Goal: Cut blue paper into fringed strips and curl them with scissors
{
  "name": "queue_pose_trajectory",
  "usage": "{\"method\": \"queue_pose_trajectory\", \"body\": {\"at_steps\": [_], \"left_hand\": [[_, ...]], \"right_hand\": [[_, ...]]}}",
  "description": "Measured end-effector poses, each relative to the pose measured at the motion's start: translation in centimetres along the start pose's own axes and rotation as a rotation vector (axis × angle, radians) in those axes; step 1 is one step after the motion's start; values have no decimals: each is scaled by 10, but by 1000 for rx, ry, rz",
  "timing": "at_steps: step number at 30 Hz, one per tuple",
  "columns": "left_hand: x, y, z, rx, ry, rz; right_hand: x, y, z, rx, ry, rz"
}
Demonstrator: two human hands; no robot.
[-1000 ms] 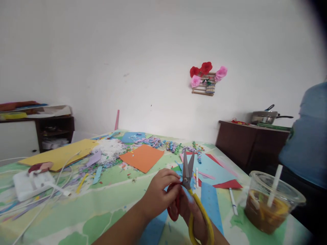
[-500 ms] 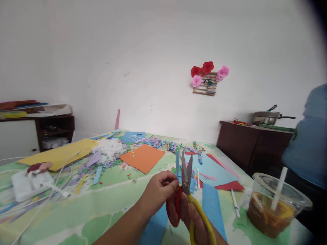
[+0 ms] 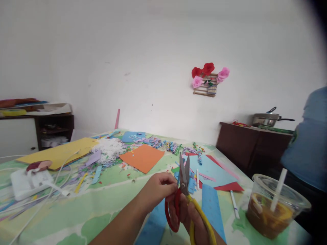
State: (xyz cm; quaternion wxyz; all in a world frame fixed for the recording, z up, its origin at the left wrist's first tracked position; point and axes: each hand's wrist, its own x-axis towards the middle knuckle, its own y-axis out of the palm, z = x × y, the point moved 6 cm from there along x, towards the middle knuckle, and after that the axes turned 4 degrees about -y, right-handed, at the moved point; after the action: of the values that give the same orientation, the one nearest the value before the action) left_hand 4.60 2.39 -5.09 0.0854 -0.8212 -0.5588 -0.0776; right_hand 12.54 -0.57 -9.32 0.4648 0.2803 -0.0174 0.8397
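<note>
My right hand (image 3: 195,221) grips a pair of scissors (image 3: 184,177) with one red and one yellow handle, blades pointing up and slightly apart. My left hand (image 3: 157,190) is closed in a pinch just left of the blades, holding a small blue paper piece (image 3: 190,185) at the blades' base. Both hands hover over a blue paper sheet (image 3: 211,204) on the green patterned table (image 3: 102,200).
An orange sheet (image 3: 142,157), a yellow sheet (image 3: 58,153), white shreds (image 3: 109,148), curled strips and scraps lie on the table. A plastic cup with a straw (image 3: 274,204) stands at right, a white device with cables (image 3: 28,182) at left. A person in blue (image 3: 309,143) sits at far right.
The blue strip that stood up beside the blades half a second ago is now lower. The scissors and both hands shifted slightly left.
</note>
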Motion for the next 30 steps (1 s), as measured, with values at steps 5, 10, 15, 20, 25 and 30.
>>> {"method": "queue_pose_trajectory", "body": {"at_steps": [5, 10, 15, 20, 25, 30], "left_hand": [[3, 4, 11, -91, -84, -11], [7, -10, 6, 21, -62, -228], [21, -80, 3, 439, -175, -501], [21, -120, 20, 899, -427, -495], [8, -46, 37, 1170, -371, -197], [5, 8, 46, 1335, -253, -114]], "right_hand": [[3, 6, -1, 45, 21, 7], [6, 11, 2, 95, 69, 11], [12, -7, 6, 65, 58, -124], [15, -53, 5, -43, -32, -316], [9, -92, -2, -204, -50, -431], [7, -103, -14, -363, 21, -424]]}}
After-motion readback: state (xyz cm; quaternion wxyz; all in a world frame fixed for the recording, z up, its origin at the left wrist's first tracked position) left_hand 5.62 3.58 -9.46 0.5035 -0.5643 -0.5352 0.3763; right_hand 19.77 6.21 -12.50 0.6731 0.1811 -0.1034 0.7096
